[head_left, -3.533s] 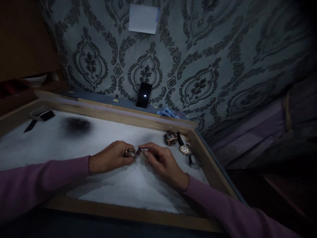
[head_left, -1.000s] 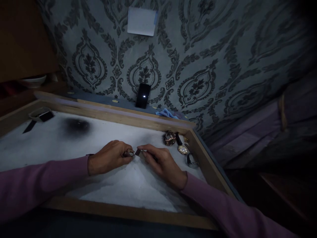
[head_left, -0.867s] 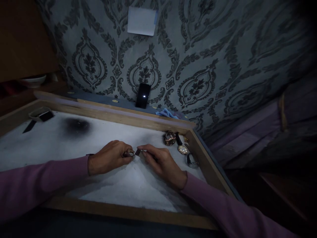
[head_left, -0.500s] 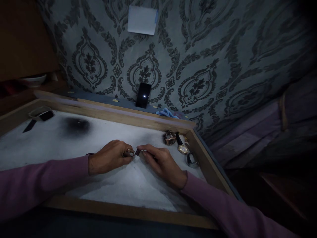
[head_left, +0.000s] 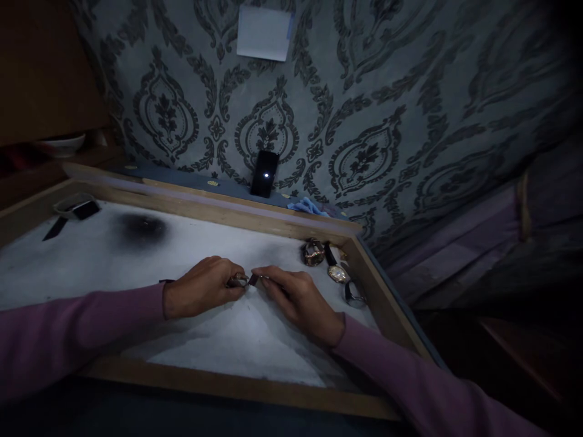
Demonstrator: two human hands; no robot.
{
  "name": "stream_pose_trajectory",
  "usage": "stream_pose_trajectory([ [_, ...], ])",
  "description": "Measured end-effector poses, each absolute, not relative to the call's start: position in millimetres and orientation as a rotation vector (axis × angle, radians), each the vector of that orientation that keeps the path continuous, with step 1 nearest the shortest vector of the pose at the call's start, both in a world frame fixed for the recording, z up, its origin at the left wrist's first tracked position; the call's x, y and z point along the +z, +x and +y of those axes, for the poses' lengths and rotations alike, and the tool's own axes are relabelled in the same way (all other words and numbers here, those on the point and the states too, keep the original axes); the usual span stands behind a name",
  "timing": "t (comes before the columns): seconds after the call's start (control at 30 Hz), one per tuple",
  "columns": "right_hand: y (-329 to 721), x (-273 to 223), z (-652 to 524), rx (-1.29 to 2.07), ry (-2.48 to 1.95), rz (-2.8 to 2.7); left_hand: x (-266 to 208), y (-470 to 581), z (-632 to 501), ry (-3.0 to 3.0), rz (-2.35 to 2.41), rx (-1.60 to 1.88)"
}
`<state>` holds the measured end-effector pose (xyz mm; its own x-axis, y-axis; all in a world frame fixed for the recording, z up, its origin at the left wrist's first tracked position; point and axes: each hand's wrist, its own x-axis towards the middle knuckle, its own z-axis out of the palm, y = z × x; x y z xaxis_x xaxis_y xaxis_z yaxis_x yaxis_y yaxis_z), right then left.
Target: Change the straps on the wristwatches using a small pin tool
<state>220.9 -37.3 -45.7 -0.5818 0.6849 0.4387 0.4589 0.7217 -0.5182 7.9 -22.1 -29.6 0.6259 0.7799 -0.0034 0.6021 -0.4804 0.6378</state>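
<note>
Over the middle of the white-lined tray, my left hand (head_left: 204, 287) is closed around a wristwatch (head_left: 237, 281), whose rounded metal case shows between thumb and forefinger. Just to the right, my right hand (head_left: 296, 297) pinches a short dark watch strap (head_left: 254, 280), with a bit of shiny metal at its end. The two hands nearly meet. Whether the strap is joined to the watch case is too small to tell. A dark band end peeks out behind my left wrist.
Wood rims frame the tray (head_left: 237, 388). In its right corner lie a bronze-coloured watch (head_left: 313, 252), a gold-cased watch (head_left: 337, 273) and a dark watch (head_left: 354, 294). A dark-faced watch (head_left: 85, 210) lies far left. Behind stand a phone (head_left: 265, 174) and a blue cloth (head_left: 307, 206).
The view has shifted very slightly. Both hands keep the same grip and position, and no object has visibly moved.
</note>
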Motion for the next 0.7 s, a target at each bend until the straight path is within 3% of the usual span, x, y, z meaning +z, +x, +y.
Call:
stream_pose_trajectory([
  [0.7,223.7,-43.4,-41.6,0.152,-0.761,-2.489,-30.0,6.9,-19.1,2.072,1.028,0.343],
])
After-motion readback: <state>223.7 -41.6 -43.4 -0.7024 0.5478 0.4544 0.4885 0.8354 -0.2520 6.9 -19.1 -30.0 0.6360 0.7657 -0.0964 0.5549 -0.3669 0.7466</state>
